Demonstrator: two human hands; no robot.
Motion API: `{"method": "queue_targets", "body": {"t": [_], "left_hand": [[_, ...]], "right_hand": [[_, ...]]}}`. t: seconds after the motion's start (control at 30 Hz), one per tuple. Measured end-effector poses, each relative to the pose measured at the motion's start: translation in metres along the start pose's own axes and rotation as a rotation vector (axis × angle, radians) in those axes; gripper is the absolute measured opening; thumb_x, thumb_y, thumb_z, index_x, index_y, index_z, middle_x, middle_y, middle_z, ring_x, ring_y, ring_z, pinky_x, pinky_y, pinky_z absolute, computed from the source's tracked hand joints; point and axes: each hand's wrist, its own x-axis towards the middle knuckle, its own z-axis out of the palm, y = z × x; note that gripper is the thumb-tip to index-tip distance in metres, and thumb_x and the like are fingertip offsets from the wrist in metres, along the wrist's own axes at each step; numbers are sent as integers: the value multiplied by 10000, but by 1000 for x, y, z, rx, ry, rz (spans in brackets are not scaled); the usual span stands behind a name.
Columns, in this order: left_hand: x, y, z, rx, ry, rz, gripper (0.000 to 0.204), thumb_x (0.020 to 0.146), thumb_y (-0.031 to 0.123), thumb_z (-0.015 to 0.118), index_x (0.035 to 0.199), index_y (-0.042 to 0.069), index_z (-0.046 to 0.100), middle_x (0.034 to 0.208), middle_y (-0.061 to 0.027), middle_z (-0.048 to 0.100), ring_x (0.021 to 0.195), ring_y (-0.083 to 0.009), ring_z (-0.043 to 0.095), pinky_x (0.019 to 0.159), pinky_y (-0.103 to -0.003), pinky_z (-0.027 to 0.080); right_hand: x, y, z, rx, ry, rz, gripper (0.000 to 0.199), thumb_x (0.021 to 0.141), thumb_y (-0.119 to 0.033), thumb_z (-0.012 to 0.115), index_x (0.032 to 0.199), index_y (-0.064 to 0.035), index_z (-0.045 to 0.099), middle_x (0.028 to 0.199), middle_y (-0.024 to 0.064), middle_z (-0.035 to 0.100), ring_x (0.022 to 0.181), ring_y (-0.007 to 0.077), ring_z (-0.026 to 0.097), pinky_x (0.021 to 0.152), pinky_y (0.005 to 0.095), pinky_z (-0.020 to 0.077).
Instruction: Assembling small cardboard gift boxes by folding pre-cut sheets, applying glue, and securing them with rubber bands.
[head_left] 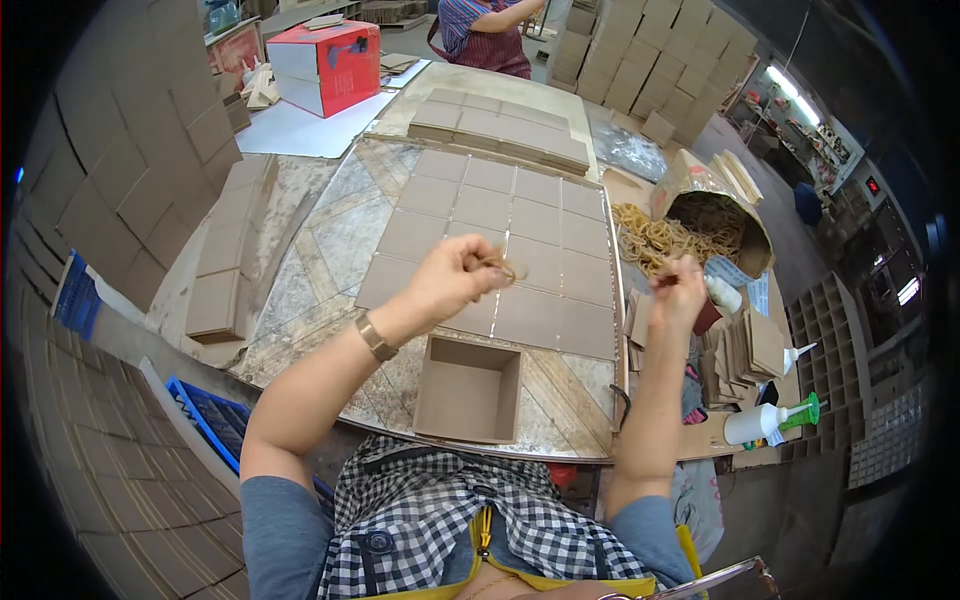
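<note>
My left hand [462, 274] is raised over the table with its fingers closed on a few tan rubber bands [513, 272], which stick out past the fingertips. My right hand [680, 292] is pinched beside a loose pile of rubber bands [645, 238]; whatever lies between its fingertips is too small to make out. Beneath my hands, flat brown boards [535, 255] lie side by side in a grid. An open brown box [507, 400] stands at the table's near edge, below my left wrist.
At the right, a tipped carton [755, 225] spills rubber bands, with brown pieces [755, 345] and a white glue bottle [755, 425] nearer me. Brown stacks [225, 240] stand left; flat stacks [500, 130] and a red-white box [325, 70] sit farther back. Another person [485, 40] works beyond.
</note>
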Motion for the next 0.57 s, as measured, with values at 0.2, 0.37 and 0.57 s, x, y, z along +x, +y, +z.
{"method": "queue_targets", "body": {"t": [0.2, 0.37, 0.57], "left_hand": [[-5, 24, -2, 156, -27, 56, 128, 831, 123, 687, 894, 14, 665, 730, -3, 617, 678, -54, 538, 601, -206, 442], [-13, 34, 15, 372, -17, 65, 149, 832, 123, 679, 909, -4, 685, 710, -8, 627, 656, -49, 534, 585, -219, 441], [-51, 64, 32, 603, 99, 167, 160, 822, 129, 680, 966, 62, 702, 689, -22, 661, 586, -80, 561, 568, -224, 463]], "right_hand": [[61, -15, -50, -1281, -36, -70, 225, 909, -230, 593, 996, -33, 659, 886, 75, 689, 727, 155, 634, 656, 286, 507], [-7, -26, 13, -978, -537, -185, 280, 847, -187, 641, 1079, -33, 668, 1012, 95, 691, 862, 186, 650, 802, 320, 499], [-121, -26, 69, -476, -985, 513, 603, 759, -225, 757, 1302, -130, 515, 1126, 95, 629, 1067, 193, 576, 897, 320, 457]]}}
